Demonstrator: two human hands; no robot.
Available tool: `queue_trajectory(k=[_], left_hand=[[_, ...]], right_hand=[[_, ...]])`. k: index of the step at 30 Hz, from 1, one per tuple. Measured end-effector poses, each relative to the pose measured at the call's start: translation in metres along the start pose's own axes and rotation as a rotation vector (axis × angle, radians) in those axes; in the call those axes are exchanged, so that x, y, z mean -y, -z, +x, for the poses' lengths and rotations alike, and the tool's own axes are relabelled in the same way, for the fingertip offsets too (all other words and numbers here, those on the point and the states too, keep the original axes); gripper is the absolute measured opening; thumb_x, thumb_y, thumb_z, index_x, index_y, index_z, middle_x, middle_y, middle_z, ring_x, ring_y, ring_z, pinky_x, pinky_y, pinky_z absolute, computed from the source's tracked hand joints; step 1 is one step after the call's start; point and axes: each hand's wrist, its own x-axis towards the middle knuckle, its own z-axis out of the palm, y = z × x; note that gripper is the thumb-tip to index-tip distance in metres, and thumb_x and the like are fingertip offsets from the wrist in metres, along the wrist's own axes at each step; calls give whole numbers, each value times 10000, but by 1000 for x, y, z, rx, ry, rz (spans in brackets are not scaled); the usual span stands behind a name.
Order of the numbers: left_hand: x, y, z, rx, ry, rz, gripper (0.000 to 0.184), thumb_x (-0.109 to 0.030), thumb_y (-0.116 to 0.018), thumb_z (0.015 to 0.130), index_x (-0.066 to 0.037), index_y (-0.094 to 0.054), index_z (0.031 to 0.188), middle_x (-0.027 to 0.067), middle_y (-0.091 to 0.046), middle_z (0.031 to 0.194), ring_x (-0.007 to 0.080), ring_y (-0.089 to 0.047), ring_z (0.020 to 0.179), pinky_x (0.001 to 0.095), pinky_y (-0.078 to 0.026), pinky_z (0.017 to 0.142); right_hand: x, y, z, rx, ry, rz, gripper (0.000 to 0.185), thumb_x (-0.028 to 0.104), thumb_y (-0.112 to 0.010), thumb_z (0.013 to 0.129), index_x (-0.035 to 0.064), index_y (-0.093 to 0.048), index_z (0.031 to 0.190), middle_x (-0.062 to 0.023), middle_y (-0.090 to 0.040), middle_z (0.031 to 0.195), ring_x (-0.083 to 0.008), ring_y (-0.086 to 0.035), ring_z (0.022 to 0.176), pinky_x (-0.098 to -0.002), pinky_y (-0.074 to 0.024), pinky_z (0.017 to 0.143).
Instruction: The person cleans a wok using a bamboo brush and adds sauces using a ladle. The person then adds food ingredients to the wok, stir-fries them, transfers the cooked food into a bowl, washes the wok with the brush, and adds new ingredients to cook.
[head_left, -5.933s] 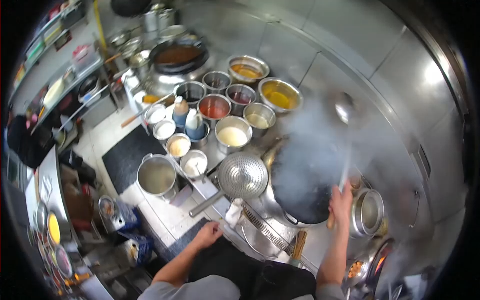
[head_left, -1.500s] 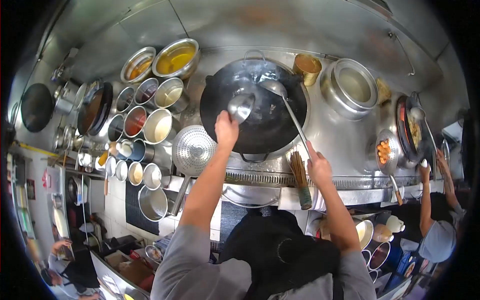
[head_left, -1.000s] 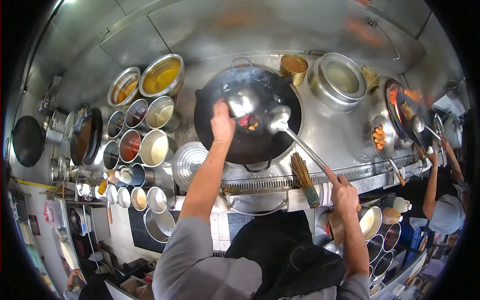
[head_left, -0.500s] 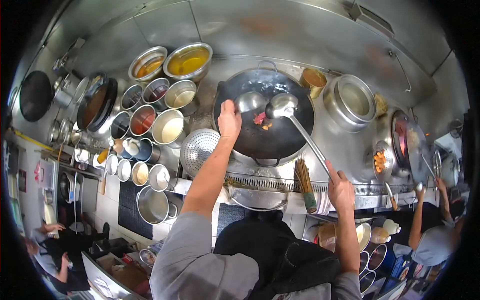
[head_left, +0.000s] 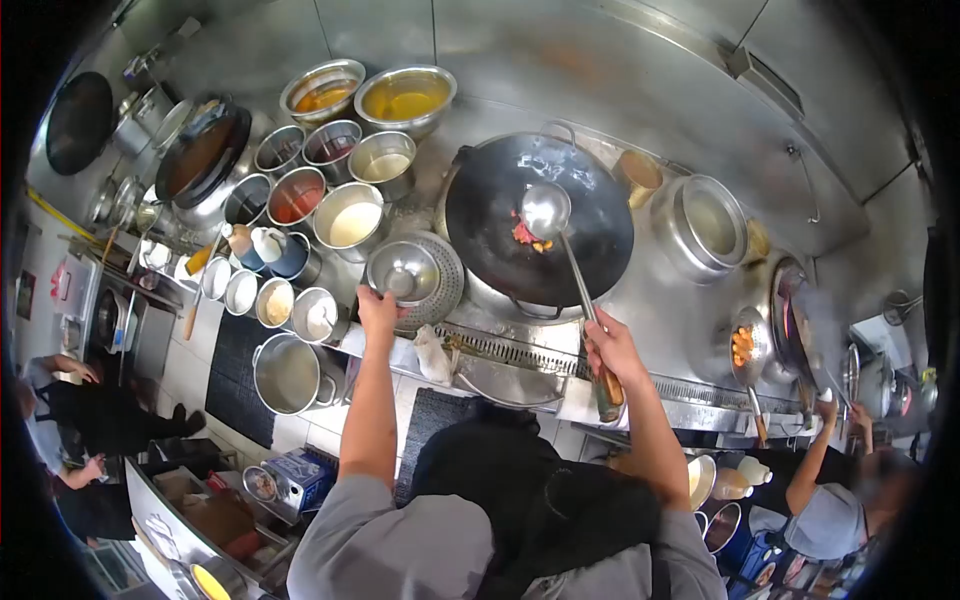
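My left hand (head_left: 378, 312) has its fingers closed at the rim of a small metal bowl (head_left: 403, 268). That bowl sits over a round perforated strainer (head_left: 449, 285); whether its base touches is hidden. My right hand (head_left: 613, 350) grips the long handle of a ladle (head_left: 547, 210). The ladle's round head is inside a large black wok (head_left: 490, 250), just above a small heap of red and orange-brown food pieces (head_left: 526, 234). Below my right hand, a brush end (head_left: 608, 398) with a green band shows, mostly covered by the hand.
Several metal pots of sauces (head_left: 350, 222) and two wide bowls of yellow-orange liquid (head_left: 405, 98) stand left of the wok. A large lidless pot (head_left: 703, 225) stands to its right. Farther right, a co-worker (head_left: 825, 510) works near a skimmer with orange pieces (head_left: 743, 345).
My left hand has moved the small bowl from above the wok leftward onto the strainer. The ladle head has shifted over the food. The whole view has turned slightly.
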Motion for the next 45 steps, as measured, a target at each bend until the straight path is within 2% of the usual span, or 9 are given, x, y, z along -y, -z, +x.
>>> queue_trajectory(k=[12,14,17,21,24,29,34,39,45], left_hand=[[30,4,13,77,37,452,414,-76,-658,837,66,-435,1156,249,-563,1060,354,-670,802,415,-608,652],[23,-2,-10,-271,-678,942,450,-117,-647,827,64,-441,1184,299,-552,1085,428,-605,912,490,-505,819],[-26,-48,-77,61,-895,593,413,-77,-619,813,27,-521,1201,234,-569,1088,415,-542,960,529,-433,852],[-32,-120,-155,580,-1164,631,571,-175,-676,848,-16,-480,1360,199,-504,1356,394,-416,1335,472,-345,1117],[-16,-131,-171,666,-1071,705,723,-234,-680,859,21,-349,1450,225,-347,1482,416,-239,1439,485,-274,1164],[-13,-129,-165,700,-1089,665,752,-234,-678,845,32,-333,1459,224,-380,1457,425,-266,1420,480,-272,1166],[-11,-130,-166,701,-1045,672,676,-139,-616,842,6,-362,1451,191,-403,1444,403,-275,1427,475,-301,1154],[-7,-134,-166,685,-1015,624,720,-66,-658,792,-11,-368,1448,177,-402,1433,400,-276,1419,464,-305,1147],[-9,-131,-162,716,-1020,669,691,-52,-643,797,-18,-382,1437,157,-411,1433,379,-282,1425,483,-322,1138]], right_hand=[[-6,-5,15,-34,42,-278,511,205,-541,994,87,-406,1472,-35,-514,576,-119,-500,413,-306,-449,386],[-1,-8,19,-228,187,-651,556,200,-572,957,94,-401,1475,-145,-607,646,-261,-626,522,-410,-534,517],[-28,11,56,-392,530,-1074,607,213,-593,923,146,-384,1488,-241,-659,814,-414,-671,720,-497,-544,699],[-49,26,27,-304,300,-1325,635,241,-544,947,293,-288,1527,-264,-656,989,-454,-659,827,-528,-531,777],[-56,42,-32,-313,192,-1446,637,238,-543,949,318,-284,1526,-248,-658,978,-434,-661,814,-510,-542,742],[6,75,-105,-297,371,-1465,538,164,-628,897,260,-514,1415,-167,-658,892,-372,-657,741,-459,-537,680],[97,41,-168,-304,96,-1459,485,96,-665,867,227,-610,1331,-169,-658,868,-353,-664,779,-444,-519,690],[-8,52,-65,-418,364,-1338,500,100,-650,892,218,-572,1372,-252,-668,934,-379,-661,774,-454,-516,697],[-1,16,5,-474,219,-903,512,163,-603,939,67,-476,1426,-275,-655,790,-396,-656,677,-421,-519,654]])
